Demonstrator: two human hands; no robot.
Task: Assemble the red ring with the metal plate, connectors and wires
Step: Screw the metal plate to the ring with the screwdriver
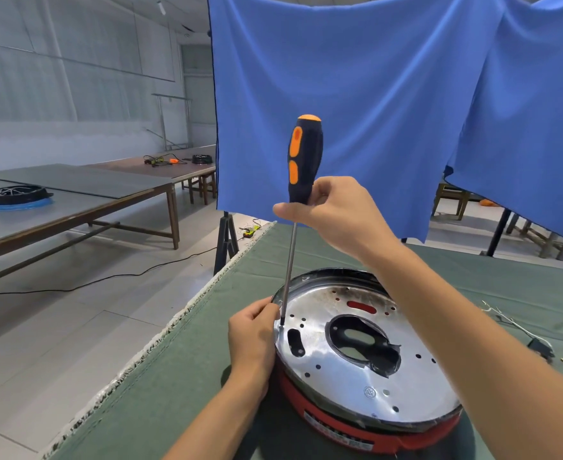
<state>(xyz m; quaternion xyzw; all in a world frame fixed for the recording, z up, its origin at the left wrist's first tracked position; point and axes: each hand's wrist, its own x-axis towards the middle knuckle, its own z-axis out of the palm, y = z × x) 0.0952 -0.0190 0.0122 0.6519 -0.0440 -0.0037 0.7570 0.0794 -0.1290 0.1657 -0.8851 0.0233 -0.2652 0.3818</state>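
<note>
Behind our bench: a blue cloth hung as a backdrop, and off to our left stood a long table with a black round part on it.
Bench: we worked on a green cloth that covered the top.
Red ring: it sat on the green cloth in front of us, near the bench's left edge.
Metal plate: the shiny disc lay on top of the red ring, with a large opening at its middle and small holes around it.
Screwdriver: it stood almost upright, black and orange handle up, tip down on the plate near its left rim.
Right hand: our fingers gripped the lower end of the handle.
Left hand: it rested against the plate's left edge, fingertips beside the shaft near the tip; we could not tell whether they pinched it.
Wires: loose ones lay on the cloth, well to the right of the ring.
</note>
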